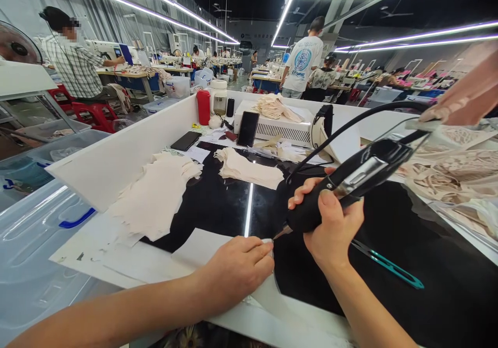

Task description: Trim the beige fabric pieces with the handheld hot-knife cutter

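My right hand [330, 223] is wrapped around a thick black hand-held power tool [350, 182] with a cord and a silver switch plate. Its narrow metal tip [283, 232] points down to the left, close to my left fingertips. My left hand [241, 267] rests at the near edge of the table, fingers closed on a small white piece [267, 241] whose kind I cannot make out. A white sheet [198, 249] lies beside that hand. Right of my right hand are teal-handled tweezers [397, 271] on the black tabletop [389, 234].
Stacked cream fabric pieces [155, 195] lie left, another stack [249, 167] ahead. Behind are phones [248, 128], a red cup [203, 107] and a white vented box [280, 130]. White boards [128, 151] border the table. A blurred pinkish shape [467, 88] is at right. Co-workers sit beyond.
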Tool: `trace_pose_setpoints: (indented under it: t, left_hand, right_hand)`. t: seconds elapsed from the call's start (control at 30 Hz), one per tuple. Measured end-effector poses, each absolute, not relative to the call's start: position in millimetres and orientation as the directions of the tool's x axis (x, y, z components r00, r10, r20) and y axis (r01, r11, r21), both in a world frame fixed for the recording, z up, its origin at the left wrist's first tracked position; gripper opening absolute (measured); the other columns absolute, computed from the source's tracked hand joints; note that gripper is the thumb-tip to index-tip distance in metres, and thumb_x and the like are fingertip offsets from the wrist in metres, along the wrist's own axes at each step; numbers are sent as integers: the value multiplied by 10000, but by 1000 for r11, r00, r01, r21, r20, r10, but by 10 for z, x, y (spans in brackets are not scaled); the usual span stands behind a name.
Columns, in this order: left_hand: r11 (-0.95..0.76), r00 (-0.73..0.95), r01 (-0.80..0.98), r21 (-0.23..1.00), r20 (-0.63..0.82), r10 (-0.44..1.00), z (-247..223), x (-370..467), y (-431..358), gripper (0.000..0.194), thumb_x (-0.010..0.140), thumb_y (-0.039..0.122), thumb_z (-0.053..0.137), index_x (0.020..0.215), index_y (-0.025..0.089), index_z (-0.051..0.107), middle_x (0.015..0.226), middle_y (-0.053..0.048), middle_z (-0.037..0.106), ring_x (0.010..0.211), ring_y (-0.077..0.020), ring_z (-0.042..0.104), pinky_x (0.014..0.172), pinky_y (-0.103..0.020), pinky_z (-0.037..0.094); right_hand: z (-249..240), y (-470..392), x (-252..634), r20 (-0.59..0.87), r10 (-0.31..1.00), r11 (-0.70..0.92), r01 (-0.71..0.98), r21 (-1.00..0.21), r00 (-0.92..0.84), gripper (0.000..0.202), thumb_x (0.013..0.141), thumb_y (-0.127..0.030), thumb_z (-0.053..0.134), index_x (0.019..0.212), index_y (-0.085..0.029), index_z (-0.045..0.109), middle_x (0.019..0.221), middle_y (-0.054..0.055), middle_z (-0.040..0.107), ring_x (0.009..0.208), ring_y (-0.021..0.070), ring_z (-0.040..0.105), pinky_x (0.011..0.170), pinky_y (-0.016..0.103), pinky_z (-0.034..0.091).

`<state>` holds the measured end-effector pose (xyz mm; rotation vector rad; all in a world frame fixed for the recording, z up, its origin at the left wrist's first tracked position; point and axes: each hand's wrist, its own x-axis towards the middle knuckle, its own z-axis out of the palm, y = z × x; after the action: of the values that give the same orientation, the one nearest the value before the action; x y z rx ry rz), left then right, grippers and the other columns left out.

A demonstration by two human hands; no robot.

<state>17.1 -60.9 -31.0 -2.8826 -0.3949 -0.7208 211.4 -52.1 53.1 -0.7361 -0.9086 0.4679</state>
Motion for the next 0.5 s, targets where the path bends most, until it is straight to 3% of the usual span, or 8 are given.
trace_pose_setpoints:
  t: [0.5]
  left_hand:
    - [-954, 840, 292, -69, 495, 221, -286, 172, -630, 166, 1136, 35, 611, 1110, 142, 735, 1355, -124, 819, 1181, -227, 776, 917, -334, 668]
  right_hand:
    - [475, -515, 2083, 546, 643, 669, -45, -742, 537, 444, 894, -487, 945, 1183, -291, 671, 837, -64, 715, 583, 140, 669, 536, 281, 580]
